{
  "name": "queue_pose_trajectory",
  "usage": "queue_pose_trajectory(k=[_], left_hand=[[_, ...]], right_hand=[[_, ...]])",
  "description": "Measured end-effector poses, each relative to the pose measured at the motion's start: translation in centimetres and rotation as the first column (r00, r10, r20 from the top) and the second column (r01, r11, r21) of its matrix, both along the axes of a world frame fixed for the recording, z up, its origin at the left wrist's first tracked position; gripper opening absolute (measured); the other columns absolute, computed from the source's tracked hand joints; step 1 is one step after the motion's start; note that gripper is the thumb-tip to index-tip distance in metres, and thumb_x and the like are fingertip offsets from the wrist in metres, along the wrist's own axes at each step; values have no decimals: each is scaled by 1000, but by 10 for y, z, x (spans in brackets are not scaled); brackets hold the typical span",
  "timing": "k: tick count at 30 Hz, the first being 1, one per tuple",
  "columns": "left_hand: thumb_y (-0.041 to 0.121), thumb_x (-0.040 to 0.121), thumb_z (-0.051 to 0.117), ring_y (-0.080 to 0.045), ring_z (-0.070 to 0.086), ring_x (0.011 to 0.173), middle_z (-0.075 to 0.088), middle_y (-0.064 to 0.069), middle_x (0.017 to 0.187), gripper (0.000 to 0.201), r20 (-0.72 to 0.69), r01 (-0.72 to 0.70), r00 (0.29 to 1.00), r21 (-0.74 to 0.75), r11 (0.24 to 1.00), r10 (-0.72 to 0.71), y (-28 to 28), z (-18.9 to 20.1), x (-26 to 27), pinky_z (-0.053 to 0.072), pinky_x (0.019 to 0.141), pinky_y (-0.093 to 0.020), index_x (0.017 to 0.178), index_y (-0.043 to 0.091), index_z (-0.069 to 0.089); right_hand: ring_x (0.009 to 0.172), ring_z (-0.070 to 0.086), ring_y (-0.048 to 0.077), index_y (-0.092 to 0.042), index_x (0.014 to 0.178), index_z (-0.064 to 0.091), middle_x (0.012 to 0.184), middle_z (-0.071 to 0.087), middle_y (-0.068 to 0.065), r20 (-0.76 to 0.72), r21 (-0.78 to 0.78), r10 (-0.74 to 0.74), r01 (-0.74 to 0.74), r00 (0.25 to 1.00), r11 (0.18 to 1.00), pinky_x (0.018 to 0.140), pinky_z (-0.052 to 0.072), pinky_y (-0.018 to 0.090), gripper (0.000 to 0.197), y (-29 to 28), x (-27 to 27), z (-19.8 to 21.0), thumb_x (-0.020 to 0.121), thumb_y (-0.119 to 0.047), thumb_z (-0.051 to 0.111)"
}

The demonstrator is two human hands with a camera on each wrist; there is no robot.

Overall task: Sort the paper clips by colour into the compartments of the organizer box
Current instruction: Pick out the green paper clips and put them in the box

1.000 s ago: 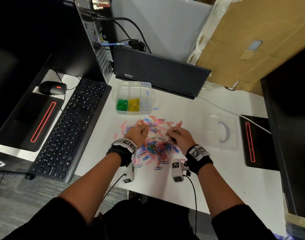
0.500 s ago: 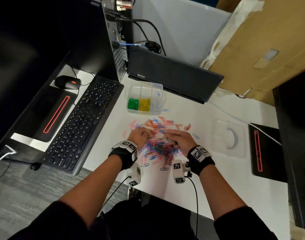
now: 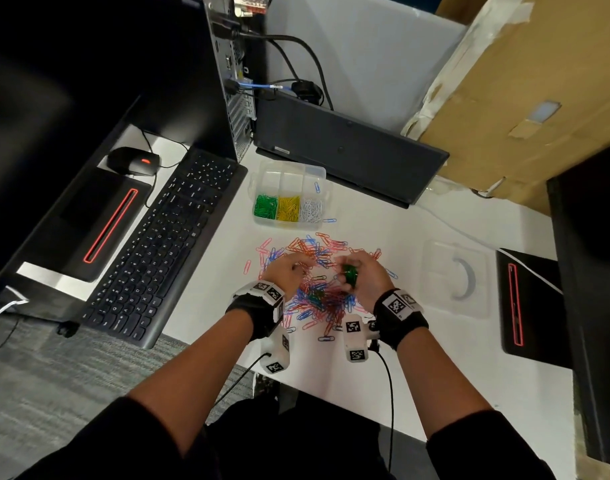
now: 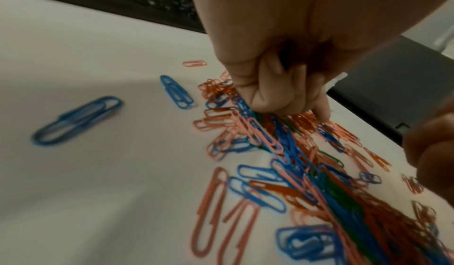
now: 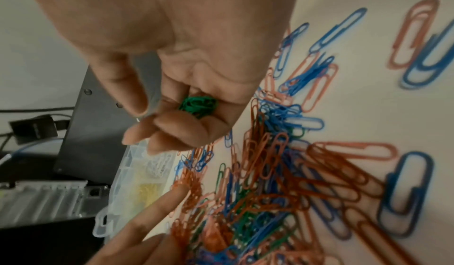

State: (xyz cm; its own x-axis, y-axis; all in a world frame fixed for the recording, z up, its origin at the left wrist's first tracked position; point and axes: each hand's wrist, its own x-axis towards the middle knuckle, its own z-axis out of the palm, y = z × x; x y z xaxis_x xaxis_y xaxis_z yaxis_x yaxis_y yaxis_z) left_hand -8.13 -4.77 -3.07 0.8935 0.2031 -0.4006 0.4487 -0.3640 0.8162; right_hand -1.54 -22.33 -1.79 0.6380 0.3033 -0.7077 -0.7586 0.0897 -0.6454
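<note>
The right hand [image 5: 172,59] has its fingers [image 5: 176,131] curled round a small wad of green clips [image 5: 198,104], held above the pile [image 3: 317,289]. The left hand [image 3: 286,270] has its fingers [image 4: 267,98] bunched down into the heap, apparently pinching at a clip, though which one I cannot tell. Beyond, the organizer box [image 3: 289,168] on the bench [image 3: 452,368] holds green, yellow and white clips in its near compartments and one blue clip behind; most blue, orange, pink and some green remain unsorted.

right hand [image 3: 364,277] turned palm-up, lifted off pile, green clips [image 3: 349,274] now showing
</note>
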Motion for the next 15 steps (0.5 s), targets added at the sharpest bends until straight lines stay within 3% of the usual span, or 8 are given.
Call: queue_pose_trajectory(k=[1, 3, 5, 6, 7, 10, 13, 15], left_hand=[[1, 95, 38, -9, 49, 53, 64, -4, 93, 38, -11, -15, 1000, -24, 1000, 15, 3, 0, -1, 39, 48, -16, 100, 16, 72], [3, 95, 42, -4, 53, 60, 65, 4, 91, 35, 6, 17, 1000, 4, 1000, -17, 8, -2, -3, 42, 55, -15, 97, 17, 73], [11, 90, 58, 0, 52, 64, 66, 12, 87, 21, 44, 133, 990, 91, 987, -138, 13, -3, -4, 43, 65, -17, 90, 24, 74], [14, 84, 66, 1, 50, 61, 65, 15, 82, 15, 59, 201, 976, 139, 970, -211, 14, -3, -5, 41, 64, -16, 87, 26, 75], [17, 80, 71, 3, 50, 59, 64, 17, 78, 12, 60, 274, 956, 183, 944, -289, 14, -2, -6, 39, 63, -14, 86, 26, 76], [25, 76, 76, 1, 55, 66, 65, 18, 78, 11, 10, 436, 887, 310, 845, -462, 8, 2, -7, 39, 67, -12, 87, 26, 76], [33, 77, 75, -10, 62, 81, 71, 11, 92, 14, -51, 479, 865, 379, 792, -499, 3, 5, -6, 48, 76, -21, 90, 28, 75], [32, 79, 73, -9, 60, 80, 71, 10, 94, 13, -67, 487, 861, 399, 777, -505, 2, 5, -4, 48, 75, -21, 91, 28, 75]], right_hand=[[55, 49, 15, -6, 81, 65, 70, 58, 6, 20, -50, 47, -46, 999, 998, 46, 36, 22, 19, 1, 0, 0, 93, -18, 56], [58, 54, 15, -9, 76, 69, 70, 62, 3, 181, -297, 264, -203, 948, 933, 50, 44, 22, 20, 2, 2, -7, 89, -24, 68], [67, 62, 9, -16, 82, 77, 75, 70, -6, 325, -626, 588, -297, 741, 721, 62, 50, 19, 11, 3, 3, -13, 82, -28, 76], [71, 63, 4, -19, 84, 79, 78, 71, -8, 350, -710, 678, -289, 647, 642, 66, 49, 16, 8, 5, 2, -15, 80, -26, 78], [71, 62, 1, -19, 84, 79, 78, 71, -9, 368, -743, 710, -270, 600, 613, 65, 46, 14, 7, 6, 0, -16, 79, -22, 79], [66, 57, 1, -16, 82, 78, 75, 67, -7, 394, -770, 736, -238, 551, 591, 61, 41, 16, 6, 12, -3, -16, 77, -13, 76], [61, 53, 0, -17, 77, 78, 70, 63, -10, 369, -805, 788, -255, 492, 536, 61, 40, 16, 5, 13, 0, -19, 77, -13, 75], [59, 50, -1, -17, 76, 76, 65, 57, -15, 349, -822, 812, -264, 468, 505, 63, 40, 18, 3, 12, 2, -17, 77, -14, 76]])
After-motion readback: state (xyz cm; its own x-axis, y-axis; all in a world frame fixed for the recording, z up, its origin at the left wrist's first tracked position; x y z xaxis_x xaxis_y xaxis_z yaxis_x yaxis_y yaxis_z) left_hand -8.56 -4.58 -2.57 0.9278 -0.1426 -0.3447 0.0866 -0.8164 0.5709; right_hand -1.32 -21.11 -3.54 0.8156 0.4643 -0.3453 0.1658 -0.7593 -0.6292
